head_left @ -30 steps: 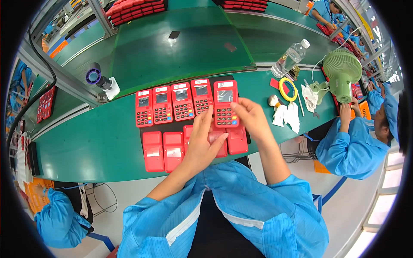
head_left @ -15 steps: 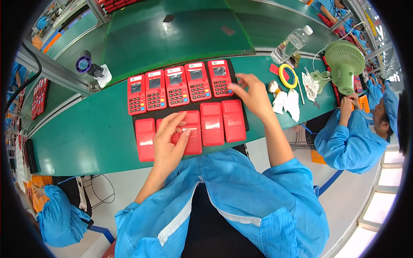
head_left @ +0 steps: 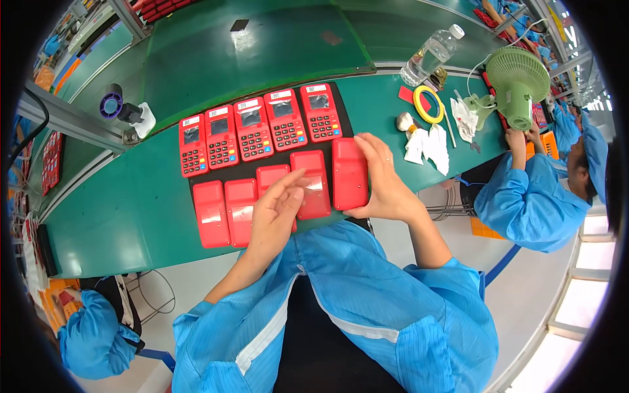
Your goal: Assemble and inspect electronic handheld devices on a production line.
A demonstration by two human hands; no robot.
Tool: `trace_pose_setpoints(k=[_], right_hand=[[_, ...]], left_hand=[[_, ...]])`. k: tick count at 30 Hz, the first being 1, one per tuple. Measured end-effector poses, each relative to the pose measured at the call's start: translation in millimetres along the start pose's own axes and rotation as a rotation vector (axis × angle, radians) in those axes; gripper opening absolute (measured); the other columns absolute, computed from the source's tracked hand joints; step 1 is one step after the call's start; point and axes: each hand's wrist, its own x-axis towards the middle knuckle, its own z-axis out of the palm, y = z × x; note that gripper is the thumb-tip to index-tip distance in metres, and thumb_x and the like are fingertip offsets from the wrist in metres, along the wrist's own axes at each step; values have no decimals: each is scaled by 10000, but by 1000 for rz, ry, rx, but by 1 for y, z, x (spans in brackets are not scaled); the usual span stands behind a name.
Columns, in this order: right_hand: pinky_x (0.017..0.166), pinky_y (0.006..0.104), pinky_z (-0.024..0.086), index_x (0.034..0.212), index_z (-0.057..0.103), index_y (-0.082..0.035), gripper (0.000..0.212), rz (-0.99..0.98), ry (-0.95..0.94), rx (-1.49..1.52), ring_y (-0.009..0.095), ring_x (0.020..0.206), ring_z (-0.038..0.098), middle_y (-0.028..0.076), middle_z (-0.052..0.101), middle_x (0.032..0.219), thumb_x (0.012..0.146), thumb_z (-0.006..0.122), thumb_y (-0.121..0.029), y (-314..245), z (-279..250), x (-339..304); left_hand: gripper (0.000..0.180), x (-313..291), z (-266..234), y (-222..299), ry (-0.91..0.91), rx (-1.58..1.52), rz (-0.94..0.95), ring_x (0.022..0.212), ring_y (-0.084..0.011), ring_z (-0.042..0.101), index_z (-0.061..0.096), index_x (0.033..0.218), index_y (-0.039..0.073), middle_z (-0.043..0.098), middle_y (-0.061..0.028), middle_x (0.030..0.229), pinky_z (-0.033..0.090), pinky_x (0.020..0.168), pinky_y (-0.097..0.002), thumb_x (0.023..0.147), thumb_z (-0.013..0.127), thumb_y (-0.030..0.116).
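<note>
Several red card payment terminals (head_left: 255, 133) lie face up in a row on a black mat, screens and keypads showing. Nearer to me is a second row of red terminals (head_left: 211, 213) with their plain backs up. My right hand (head_left: 386, 183) grips the rightmost of these, a back-up terminal (head_left: 350, 173), by its right side, fingers at the far end and thumb at the near end. My left hand (head_left: 278, 206) is over the middle of the near row, fingers stretched out and slightly apart, partly covering a terminal. It holds nothing that I can see.
On the right of the green bench (head_left: 118, 216) are a yellow tape roll (head_left: 428, 105), a brush (head_left: 406, 122), white cloths (head_left: 436, 150), a water bottle (head_left: 432, 56) and a green fan (head_left: 519, 82). A small purple-rimmed fan (head_left: 111, 105) stands far left. Co-workers sit on both sides.
My right hand has come down from the far row's right end and taken hold of the rightmost back-up terminal. My left hand has shifted right along the near row. The view has moved slightly.
</note>
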Motion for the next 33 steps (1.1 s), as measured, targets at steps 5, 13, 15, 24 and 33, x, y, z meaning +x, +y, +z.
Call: trace_pose_setpoints(k=[5, 13, 15, 24, 33], right_hand=[[1141, 570, 328, 1541, 189, -96, 1309, -107, 159, 94, 486, 1413, 286, 264, 262, 1538, 511, 982, -252, -45, -7, 14], [1064, 444, 443, 1516, 311, -87, 1090, 8, 284, 485, 352, 1349, 419, 199, 337, 1484, 623, 928, -189, -62, 8, 29], [998, 340, 497, 1391, 523, -57, 707, 27, 379, 456, 224, 1213, 574, 137, 515, 1368, 765, 848, -119, -65, 10, 40], [837, 262, 532, 1146, 682, 31, 231, 222, 543, 651, 121, 915, 665, 74, 715, 954, 1058, 504, -87, -43, 8, 42], [680, 236, 520, 983, 697, 37, 131, 243, 466, 605, 99, 753, 640, 52, 681, 826, 993, 627, -73, -58, 2, 10]], left_hand=[[508, 7, 29, 2, -53, -487, -202, 1190, -201, 590, 438, 1466, 9, 589, -134, 1327, 500, 1010, -353, 1113, 342, 362], [693, 9, 23, 0, -294, -772, -259, 1148, -296, 625, 393, 1476, 97, 555, -156, 1362, 551, 899, -467, 1062, 178, 609], [685, 7, 28, 2, -255, -721, -242, 1116, -295, 631, 402, 1465, 98, 570, -154, 1327, 550, 868, -464, 1063, 185, 608], [765, 10, 16, 11, -292, -831, -217, 898, -258, 644, 458, 1398, 0, 644, -168, 1066, 531, 768, -387, 1066, 126, 604], [775, 20, 11, 22, -301, -971, -169, 985, -281, 650, 440, 1420, -9, 633, -185, 1134, 552, 846, -401, 1059, 170, 621]])
